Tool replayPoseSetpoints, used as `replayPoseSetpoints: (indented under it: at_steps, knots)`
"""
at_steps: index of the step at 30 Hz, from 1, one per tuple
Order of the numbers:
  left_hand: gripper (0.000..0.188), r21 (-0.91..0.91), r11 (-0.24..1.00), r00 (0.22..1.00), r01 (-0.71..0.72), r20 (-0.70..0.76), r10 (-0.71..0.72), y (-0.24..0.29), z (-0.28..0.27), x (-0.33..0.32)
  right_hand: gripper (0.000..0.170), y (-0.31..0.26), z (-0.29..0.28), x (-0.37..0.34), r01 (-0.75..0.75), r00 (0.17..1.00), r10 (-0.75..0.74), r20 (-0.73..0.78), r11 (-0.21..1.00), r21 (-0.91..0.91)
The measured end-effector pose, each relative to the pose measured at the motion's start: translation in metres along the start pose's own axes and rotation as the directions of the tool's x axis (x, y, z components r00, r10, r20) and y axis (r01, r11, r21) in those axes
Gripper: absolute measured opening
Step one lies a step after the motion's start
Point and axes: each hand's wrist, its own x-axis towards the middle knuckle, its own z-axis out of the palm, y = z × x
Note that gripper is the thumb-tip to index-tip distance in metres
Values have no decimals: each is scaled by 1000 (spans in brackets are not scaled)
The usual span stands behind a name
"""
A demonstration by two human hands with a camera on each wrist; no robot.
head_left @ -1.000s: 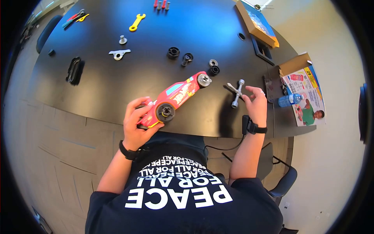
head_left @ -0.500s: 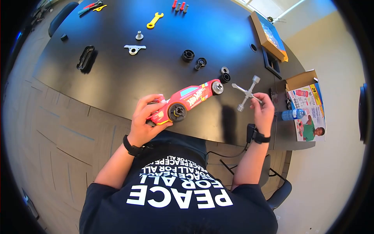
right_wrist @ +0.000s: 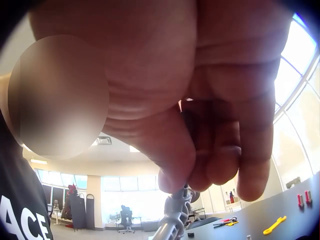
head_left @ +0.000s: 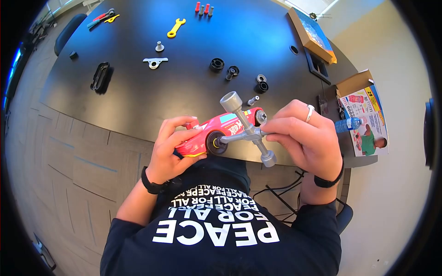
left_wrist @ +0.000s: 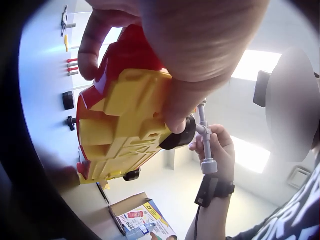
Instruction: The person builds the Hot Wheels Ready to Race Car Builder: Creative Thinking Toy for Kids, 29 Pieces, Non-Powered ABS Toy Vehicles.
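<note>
My left hand (head_left: 171, 149) grips the rear end of a red toy car (head_left: 195, 141), tilted above the table's near edge. The car's yellow underside (left_wrist: 120, 130) faces the left wrist camera. Between thumb and fingertips, my right hand (head_left: 308, 138) pinches one arm of a grey four-way lug wrench (head_left: 251, 133). The wrench's opposite arm meets the hub of the black wheel (head_left: 214, 146) nearest me. At the car's other end, a wheel (head_left: 261, 117) shows a grey hub. In the right wrist view the wrench (right_wrist: 172, 217) extends down from the pinching fingers.
Loose black wheels (head_left: 217, 65) and a grey bolt (head_left: 253, 100) lie beyond the car. Farther off are a yellow wrench (head_left: 176, 28), a grey bracket (head_left: 155, 62) and a black part (head_left: 101, 77). To the right stand a water bottle (head_left: 348, 124) and a printed box (head_left: 368, 119).
My right hand has lifted the lug wrench off the table and brought it left to the car's near wheel. The left hand keeps its hold on the car.
</note>
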Motion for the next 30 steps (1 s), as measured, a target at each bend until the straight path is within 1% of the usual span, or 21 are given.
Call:
replayPoseSetpoints:
  at_steps: [2,3,5,6,8,9,11,12,14,18,21,23,24,26,29,30]
  knots:
    - [62,30,999,1000,-20,10,19,6,-2,4,24,-7,0,4,90,996,-91,-13,995,-48]
    - [63,56,998,999,-39,24,37,9,-3,5,24,-12,-2,4,85,996,-86,-15,995,-50]
    - [62,71,996,998,-50,30,48,11,-1,6,23,-20,-6,3,38,995,-24,93,987,-155]
    - [61,87,994,998,-63,33,60,12,1,7,23,-21,-8,0,28,996,-14,87,986,-161]
    - [62,65,997,999,-47,21,46,10,4,7,29,-21,-10,-1,-103,976,148,159,959,-264]
    - [63,44,999,1000,-28,5,28,10,5,7,29,-21,-7,-3,-101,976,147,159,959,-265]
    - [62,39,999,999,-32,6,32,13,5,9,35,-18,4,-6,-154,987,159,26,977,-145]
    - [60,32,999,999,-35,14,35,14,5,9,35,-17,6,-6,-153,987,158,29,978,-143]
    - [61,37,999,999,-33,21,32,13,5,9,35,-15,7,-6,-34,999,31,-29,994,-106]
    - [62,44,998,999,-41,29,40,13,6,11,35,-16,8,-5,-41,998,38,-51,997,-64]
    - [63,39,998,999,-46,9,46,12,8,10,36,-18,5,-3,-38,999,37,-32,999,-24]
    - [64,41,998,999,-44,13,43,12,7,10,36,-20,3,-2,-82,997,82,6,996,-20]
    - [64,43,998,999,-43,17,42,11,7,10,36,-19,5,-2,-82,997,82,7,996,-19]
    - [62,45,998,999,-38,29,37,12,6,9,33,-14,8,-3,-35,999,34,-35,999,-12]
    - [59,61,998,998,-32,51,29,12,3,10,28,-4,2,-11,-30,997,28,-68,999,-20]
    - [57,74,997,998,-30,59,25,12,1,11,23,-3,-3,-16,-101,990,102,-99,995,15]
